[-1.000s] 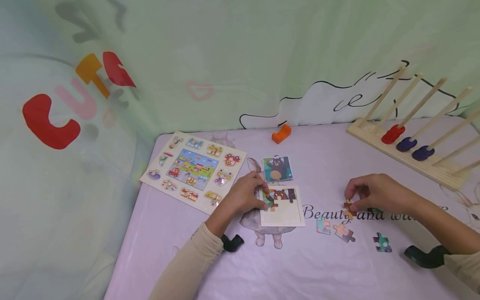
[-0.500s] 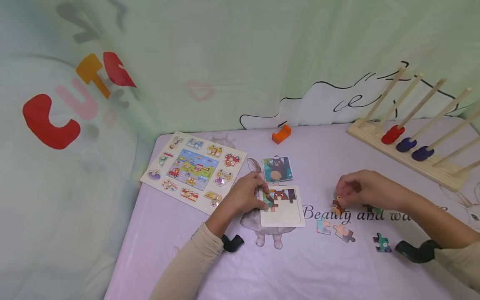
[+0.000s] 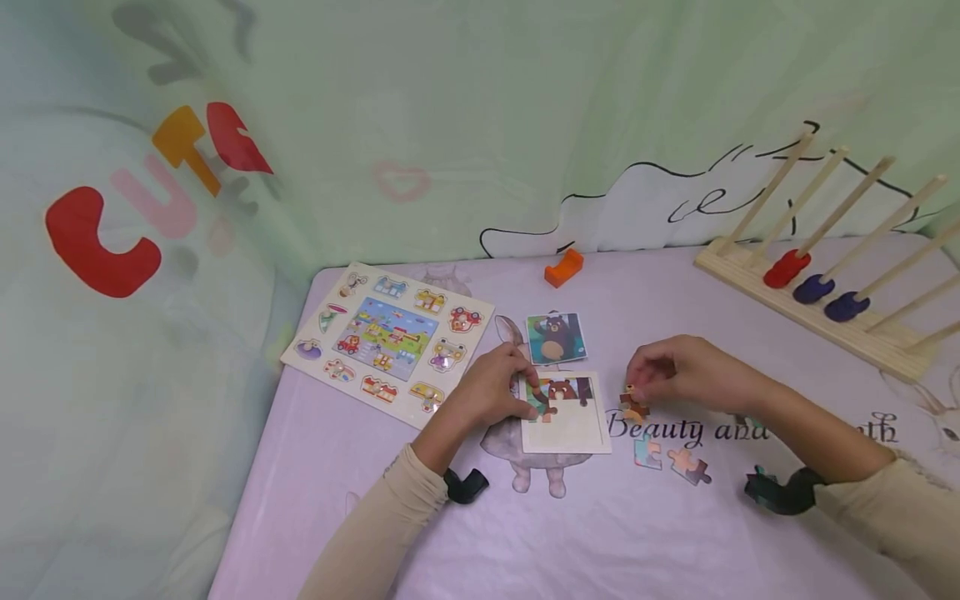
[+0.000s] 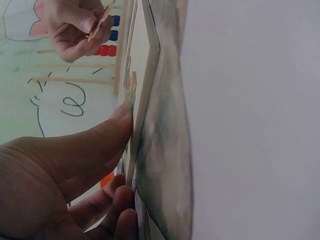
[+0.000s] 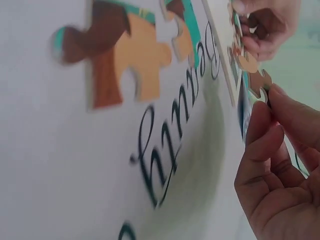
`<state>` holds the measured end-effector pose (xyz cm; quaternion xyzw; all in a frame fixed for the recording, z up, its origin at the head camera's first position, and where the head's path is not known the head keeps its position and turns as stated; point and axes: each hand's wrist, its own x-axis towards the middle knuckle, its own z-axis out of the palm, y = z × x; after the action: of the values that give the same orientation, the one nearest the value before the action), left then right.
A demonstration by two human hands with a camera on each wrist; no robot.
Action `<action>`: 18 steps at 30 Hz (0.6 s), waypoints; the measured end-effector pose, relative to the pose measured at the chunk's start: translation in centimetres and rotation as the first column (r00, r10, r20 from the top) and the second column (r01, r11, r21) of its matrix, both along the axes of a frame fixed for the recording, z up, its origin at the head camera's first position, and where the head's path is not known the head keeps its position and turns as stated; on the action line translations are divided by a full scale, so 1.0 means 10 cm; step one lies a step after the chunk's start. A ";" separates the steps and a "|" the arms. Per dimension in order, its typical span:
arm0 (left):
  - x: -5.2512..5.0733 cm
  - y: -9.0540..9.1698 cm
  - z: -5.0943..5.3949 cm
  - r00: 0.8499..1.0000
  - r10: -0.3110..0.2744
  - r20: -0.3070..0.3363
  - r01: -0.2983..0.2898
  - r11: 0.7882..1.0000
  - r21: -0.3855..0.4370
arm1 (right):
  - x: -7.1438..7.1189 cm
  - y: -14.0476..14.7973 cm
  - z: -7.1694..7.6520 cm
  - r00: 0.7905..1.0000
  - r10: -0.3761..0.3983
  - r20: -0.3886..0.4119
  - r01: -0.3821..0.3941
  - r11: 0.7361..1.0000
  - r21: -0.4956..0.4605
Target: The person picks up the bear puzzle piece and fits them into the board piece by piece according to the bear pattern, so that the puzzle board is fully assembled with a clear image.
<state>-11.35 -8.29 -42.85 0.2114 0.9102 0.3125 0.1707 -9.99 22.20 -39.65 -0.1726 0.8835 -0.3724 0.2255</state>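
Between thumb and fingers my right hand (image 3: pixel 678 375) pinches a brown-and-orange jigsaw piece (image 3: pixel 634 403), held in the air just right of the puzzle board. In the right wrist view the held jigsaw piece (image 5: pixel 256 80) shows its cut-out edge. My left hand (image 3: pixel 491 389) grips the left edge of the pale puzzle board (image 3: pixel 573 437), thumb on top by the fitted pieces. Those pieces show a bear's head (image 3: pixel 561 389) along the upper part and left side. Two loose jigsaw pieces, one bluish (image 3: pixel 647 452) and one orange (image 3: pixel 688 466), lie right of the board.
A bear picture card (image 3: pixel 556 338) lies behind the board. To its left is a vehicle peg puzzle (image 3: pixel 390 342). An orange arch-shaped block (image 3: pixel 563 268) sits near the back edge. A wooden peg rack (image 3: pixel 825 312) with red and blue beads stands at the right.
My right hand has moved left with the jigsaw piece, closer to the puzzle board. The left hand has stayed at the board's edge.
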 end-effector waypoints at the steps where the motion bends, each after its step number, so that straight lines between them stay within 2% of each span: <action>1: 0.00 0.00 0.00 1.000 0.002 0.001 -0.002 1.000 0.000 | -0.01 -0.03 -0.01 1.000 0.003 0.007 -0.003 1.000 -0.004; 4: 0.00 0.00 0.01 1.000 0.006 0.004 -0.006 1.000 0.000 | -0.03 -0.11 -0.03 0.999 0.018 0.027 -0.018 0.999 -0.028; 9: 0.00 0.00 0.00 1.000 0.007 0.007 -0.007 1.000 -0.004 | -0.06 -0.22 -0.06 0.999 0.044 0.007 -0.044 0.998 -0.039; 18: -0.01 0.01 -0.01 1.000 -0.001 0.006 0.001 1.000 -0.013 | -0.08 -0.41 -0.12 1.000 0.022 0.001 -0.022 0.999 -0.047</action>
<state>-11.43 -8.23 -42.94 0.2099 0.9116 0.3070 0.1751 -10.76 18.14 -40.90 -0.1871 0.8726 -0.3906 0.2260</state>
